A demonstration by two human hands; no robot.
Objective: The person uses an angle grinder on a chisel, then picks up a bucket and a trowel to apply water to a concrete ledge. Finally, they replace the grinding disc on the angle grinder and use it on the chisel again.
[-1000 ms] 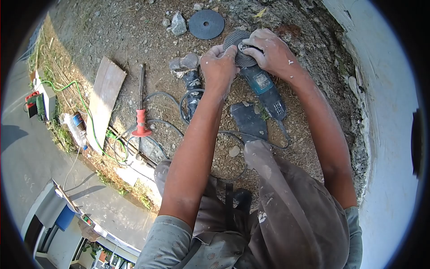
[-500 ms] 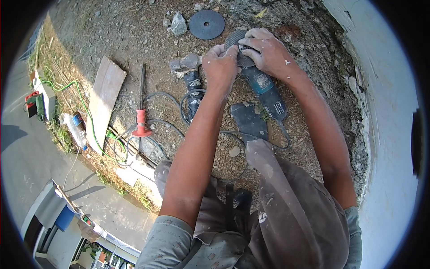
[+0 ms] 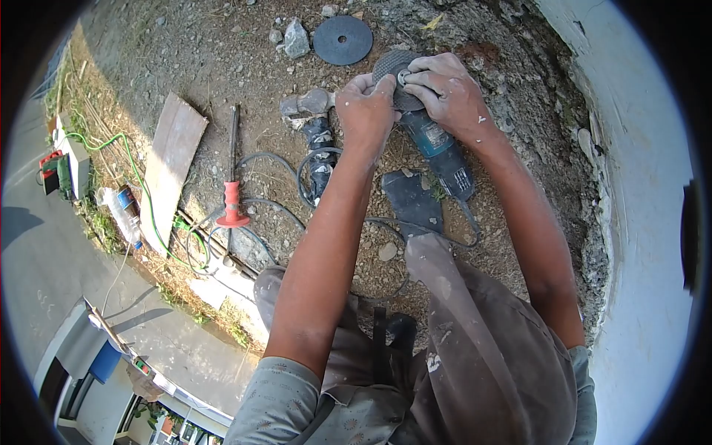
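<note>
A teal and black angle grinder point(image 3: 437, 148) lies on the gravel with a dark disc point(image 3: 393, 65) on its head. My left hand point(image 3: 365, 107) pinches the disc's left edge between thumb and fingers. Over the disc's centre, the fingers of my right hand point(image 3: 446, 90) are closed on the small metal nut point(image 3: 403, 77). The grinder's body extends down and right below my hands. A second flat black disc point(image 3: 343, 40) with a centre hole rests on the ground above my left hand.
A hammer point(image 3: 317, 102) with a wrapped handle and a red-handled chisel point(image 3: 232, 200) lie to the left, among looping cables. Farther left are a wooden board point(image 3: 174, 163) and a plastic bottle point(image 3: 122, 215). A pale wall point(image 3: 649, 222) stands at right.
My right hand has shifted slightly right and down, its fingers drawn in, and more of the metal nut shows. My left hand has stayed nearly still on the disc.
</note>
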